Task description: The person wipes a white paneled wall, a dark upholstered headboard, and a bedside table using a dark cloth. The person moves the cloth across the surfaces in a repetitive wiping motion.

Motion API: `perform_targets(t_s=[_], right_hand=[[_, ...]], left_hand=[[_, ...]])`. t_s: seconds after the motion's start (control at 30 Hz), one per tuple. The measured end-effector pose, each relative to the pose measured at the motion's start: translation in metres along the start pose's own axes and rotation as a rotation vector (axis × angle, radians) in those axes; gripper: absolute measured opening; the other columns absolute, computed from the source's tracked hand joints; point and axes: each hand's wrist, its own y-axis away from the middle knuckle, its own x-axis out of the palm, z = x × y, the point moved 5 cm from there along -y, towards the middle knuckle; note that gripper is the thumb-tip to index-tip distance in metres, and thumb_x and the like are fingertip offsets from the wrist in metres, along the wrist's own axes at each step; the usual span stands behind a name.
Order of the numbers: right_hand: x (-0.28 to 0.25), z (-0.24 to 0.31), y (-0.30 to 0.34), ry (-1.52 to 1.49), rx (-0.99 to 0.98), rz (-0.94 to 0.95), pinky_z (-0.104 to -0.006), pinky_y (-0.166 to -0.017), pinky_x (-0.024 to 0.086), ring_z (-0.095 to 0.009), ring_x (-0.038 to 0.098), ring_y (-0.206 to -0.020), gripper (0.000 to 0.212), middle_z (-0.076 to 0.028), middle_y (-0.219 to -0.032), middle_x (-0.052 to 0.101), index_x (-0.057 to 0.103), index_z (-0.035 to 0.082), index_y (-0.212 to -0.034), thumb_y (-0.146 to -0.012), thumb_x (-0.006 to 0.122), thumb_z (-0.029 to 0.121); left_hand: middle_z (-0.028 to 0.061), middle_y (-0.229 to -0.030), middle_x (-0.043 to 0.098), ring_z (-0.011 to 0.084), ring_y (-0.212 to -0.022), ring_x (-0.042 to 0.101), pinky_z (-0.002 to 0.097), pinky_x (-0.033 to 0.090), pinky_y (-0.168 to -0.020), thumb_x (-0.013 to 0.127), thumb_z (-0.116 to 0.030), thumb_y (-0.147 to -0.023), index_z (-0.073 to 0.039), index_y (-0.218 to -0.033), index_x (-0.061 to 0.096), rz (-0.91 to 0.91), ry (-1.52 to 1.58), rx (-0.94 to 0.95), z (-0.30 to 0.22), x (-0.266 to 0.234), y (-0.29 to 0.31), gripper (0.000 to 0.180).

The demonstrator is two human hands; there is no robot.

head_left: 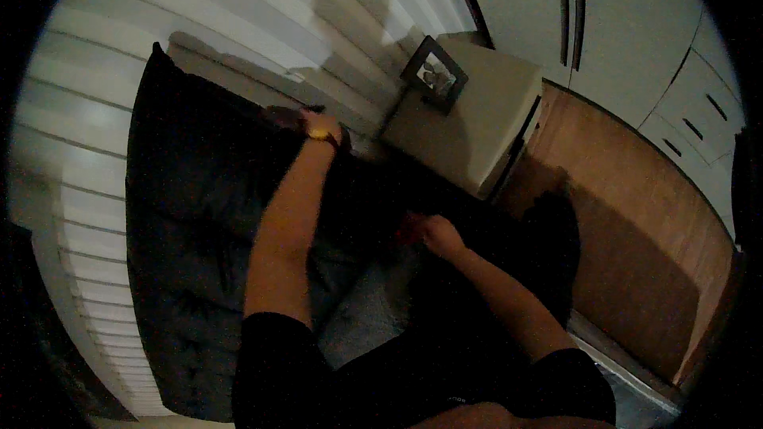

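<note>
A large, nearly black cloth [191,191], creased and padded-looking, spreads in front of me from the left across to the right. Up at its far edge, my left hand [319,122] is closed on the cloth, a yellowish band round the wrist. Nearer and to the right, my right hand [441,236] has its fingers closed on the dark fabric, beside a small dull-red patch [411,229]. Dim light hides the fingertips and the folds. Between my forearms, a greyer surface [366,310] shows below the cloth.
White slatted blinds [87,111] line the left and far side. A light bedside cabinet [485,111] stands beyond my right hand, bearing a dark picture frame [435,74]. Pale cupboards [628,32] with dark handles rise behind the wooden floor [636,230] at right.
</note>
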Motion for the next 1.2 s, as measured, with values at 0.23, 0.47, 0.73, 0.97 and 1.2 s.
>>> perform_targets(t_s=[0.23,0.47,0.73,0.97,1.2], right_hand=[[0.011,-0.008,0.000,0.064,-0.049,-0.014,-0.0454,-0.083,0.048,-0.036,0.058,-0.095,0.024,-0.016,-0.097,0.063,0.065,0.007,-0.102,-0.079,0.060,0.010],[0.009,-0.008,0.001,0.083,-0.052,0.031,-0.0467,-0.081,0.048,-0.038,0.059,-0.091,0.037,-0.019,-0.093,0.063,0.061,0.008,-0.116,-0.080,0.058,0.009],[0.011,-0.014,-0.001,0.096,0.016,0.020,-0.0468,-0.077,0.049,-0.037,0.059,-0.088,0.032,-0.016,-0.093,0.065,0.064,0.013,-0.115,-0.083,0.059,0.017],[0.013,-0.006,0.000,0.018,-0.058,0.006,-0.0431,-0.081,0.048,-0.035,0.060,-0.090,0.023,-0.013,-0.095,0.066,0.067,0.011,-0.104,-0.083,0.062,0.020],[-0.055,-0.002,0.074,0.103,0.062,-0.029,-0.0419,-0.097,0.045,-0.032,0.054,-0.112,0.028,-0.015,-0.119,0.059,0.061,0.006,-0.115,-0.087,0.058,0.011]], left_hand=[[0.0131,-0.138,0.049,0.0323,-0.123,0.051,0.0522,0.043,-0.097,0.052,-0.030,-0.093,-0.010,-0.128,0.058,-0.126,0.346,-0.004,-0.130,0.075,-0.002,0.041],[0.0113,-0.134,0.054,0.0329,-0.122,0.051,0.0452,0.039,-0.104,0.054,-0.031,-0.090,-0.013,-0.133,0.054,0.247,0.583,0.503,-0.138,0.014,0.063,0.046],[0.0097,-0.106,0.067,0.0300,-0.095,0.063,0.0406,0.051,-0.083,0.055,-0.010,-0.084,-0.019,-0.112,0.067,-0.498,0.360,0.073,0.067,-0.087,0.085,0.032],[0.0056,-0.111,0.064,0.0260,-0.113,0.052,0.0487,0.033,-0.098,0.052,-0.026,-0.088,-0.019,-0.109,0.065,-0.730,0.181,-0.254,0.153,-0.091,0.129,0.026],[0.0089,-0.131,0.055,0.0290,-0.128,0.042,0.0531,0.026,-0.109,0.050,-0.034,-0.094,-0.014,-0.127,0.056,-0.468,0.182,-0.195,0.057,-0.056,0.089,0.039]])
